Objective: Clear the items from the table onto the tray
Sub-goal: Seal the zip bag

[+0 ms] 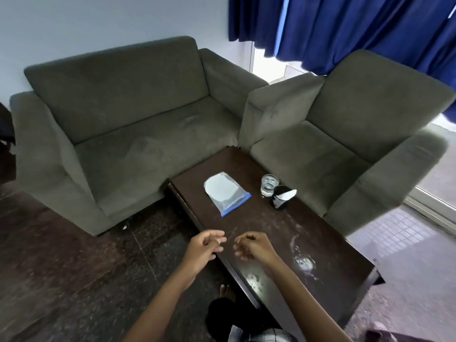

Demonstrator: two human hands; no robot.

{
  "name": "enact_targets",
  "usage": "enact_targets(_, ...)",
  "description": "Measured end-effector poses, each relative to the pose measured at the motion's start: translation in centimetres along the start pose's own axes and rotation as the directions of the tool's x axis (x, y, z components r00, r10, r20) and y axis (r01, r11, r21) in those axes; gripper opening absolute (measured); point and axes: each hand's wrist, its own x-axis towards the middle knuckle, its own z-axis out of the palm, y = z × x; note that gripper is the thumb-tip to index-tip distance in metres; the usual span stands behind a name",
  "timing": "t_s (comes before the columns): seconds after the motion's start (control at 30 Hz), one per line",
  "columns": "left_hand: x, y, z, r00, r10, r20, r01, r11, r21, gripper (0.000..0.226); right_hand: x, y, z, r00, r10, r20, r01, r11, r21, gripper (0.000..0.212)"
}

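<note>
The left hand point(202, 248) and right hand point(254, 248) hover side by side at the near edge of the dark tabletop point(271, 225), fingers loosely curled, holding nothing. At 12 o'clock from them lies a clear zip bag point(225, 192). At 1 o'clock a glass point(269, 185) stands just beside a black-and-white object point(282, 197). Grey sofas point(138, 114) stand beyond.

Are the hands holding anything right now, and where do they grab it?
Nothing. The left hand and the right hand are loosely curled and empty, by the table.
</note>
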Motion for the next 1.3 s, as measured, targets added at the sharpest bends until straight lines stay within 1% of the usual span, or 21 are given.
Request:
enact_targets(0.13, 5.5, 3.6, -3.0, 1.000, -0.014, -0.017, 0.014, 1.000, 0.019, 0.017, 7.7, -2.5, 0.8, 0.993, 0.063, -0.103, -0.061, 0.998, 0.024, 0.019)
enact_targets(0.3, 11.2, 7.0, -5.9, 0.999, -0.013, -0.045, 0.016, 0.998, 0.055, 0.015, 15.7, -3.7, 0.8, 0.960, 0.176, -0.216, -0.173, 0.984, 0.035, 0.017)
enact_targets(0.4, 13.7, 8.0, -7.4, 0.999, -0.040, -0.031, 0.042, 0.997, 0.061, 0.016, 19.6, -3.6, 0.8, 0.933, 0.261, -0.249, -0.242, 0.965, 0.105, 0.017)
enact_targets(0.5, 16.6, 8.4, -9.0, 0.997, -0.075, -0.010, 0.076, 0.995, 0.066, 0.020, 23.4, -2.8, 0.7, 0.887, 0.350, -0.301, -0.315, 0.935, 0.159, 0.018)
enact_targets(0.57, 18.8, 8.6, -10.4, 0.997, -0.082, 0.000, 0.082, 0.994, 0.077, 0.019, 25.7, -1.8, 0.7, 0.847, 0.419, -0.327, -0.357, 0.904, 0.233, 0.026)
enact_targets(0.63, 21.4, 8.5, -11.9, 0.996, -0.085, 0.019, 0.083, 0.992, 0.096, 0.017, 27.9, -1.1, 0.9, 0.819, 0.457, -0.345, -0.384, 0.886, 0.261, 0.030)
enact_targets(0.73, 25.8, 8.1, -14.4, 0.996, -0.079, 0.043, 0.073, 0.990, 0.121, 0.018, 31.4, 0.4, 1.7, 0.758, 0.528, -0.383, -0.397, 0.840, 0.370, 0.024)
enact_targets(0.8, 28.7, 7.5, -15.8, 0.996, -0.076, 0.053, 0.069, 0.989, 0.131, 0.019, 34.3, 1.6, 2.3, 0.740, 0.553, -0.382, -0.376, 0.812, 0.447, 0.025)
enact_targets(0.83, 30.1, 7.2, -16.5, 0.996, -0.072, 0.060, 0.064, 0.989, 0.134, 0.020, 35.7, 2.0, 2.6, 0.711, 0.577, -0.402, -0.379, 0.796, 0.471, 0.023)
enact_targets(0.87, 31.4, 7.0, -17.2, 0.996, -0.066, 0.068, 0.057, 0.989, 0.139, 0.022, 37.1, 2.5, 2.9, 0.684, 0.595, -0.422, -0.379, 0.785, 0.491, 0.018)
enact_targets(0.93, 33.9, 6.5, -18.6, 0.995, -0.057, 0.077, 0.045, 0.987, 0.156, 0.025, 39.3, 3.2, 3.6, 0.663, 0.606, -0.440, -0.369, 0.776, 0.511, 0.008)
enact_targets(1.03, 36.2, 6.7, -20.5, 0.994, -0.051, 0.093, 0.034, 0.983, 0.182, 0.027, 40.9, 3.1, 4.5, 0.629, 0.639, -0.443, -0.402, 0.755, 0.518, 0.010)
enact_targets(1.07, 36.9, 7.3, -21.1, 0.993, -0.051, 0.103, 0.030, 0.981, 0.192, 0.027, 41.4, 2.8, 4.6, 0.621, 0.629, -0.467, -0.411, 0.769, 0.489, 0.018)
enact_targets(1.1, 37.2, 7.7, -21.4, 0.992, -0.053, 0.113, 0.030, 0.980, 0.195, 0.026, 41.6, 2.6, 4.5, 0.625, 0.592, -0.509, -0.426, 0.805, 0.413, 0.026)
enact_targets(1.13, 37.3, 8.1, -21.6, 0.991, -0.056, 0.119, 0.033, 0.981, 0.190, 0.025, 41.5, 2.1, 4.3, 0.642, 0.532, -0.551, -0.434, 0.846, 0.311, 0.029)
enact_targets(1.17, 37.4, 8.8, -21.8, 0.990, -0.049, 0.133, 0.023, 0.982, 0.187, 0.021, 41.2, 1.1, 4.1, 0.657, 0.474, -0.586, -0.425, 0.875, 0.231, 0.026)
enact_targets(1.23, 37.7, 10.6, -22.0, 0.984, -0.028, 0.176, -0.007, 0.981, 0.196, 0.017, 39.2, -2.9, 3.8, 0.688, 0.360, -0.630, -0.361, 0.923, 0.133, 0.014)
enact_targets(1.3, 38.0, 12.6, -21.4, 0.974, -0.008, 0.228, -0.041, 0.977, 0.207, 0.021, 36.6, -6.9, 3.1, 0.707, 0.248, -0.663, -0.278, 0.959, 0.062, 0.030)
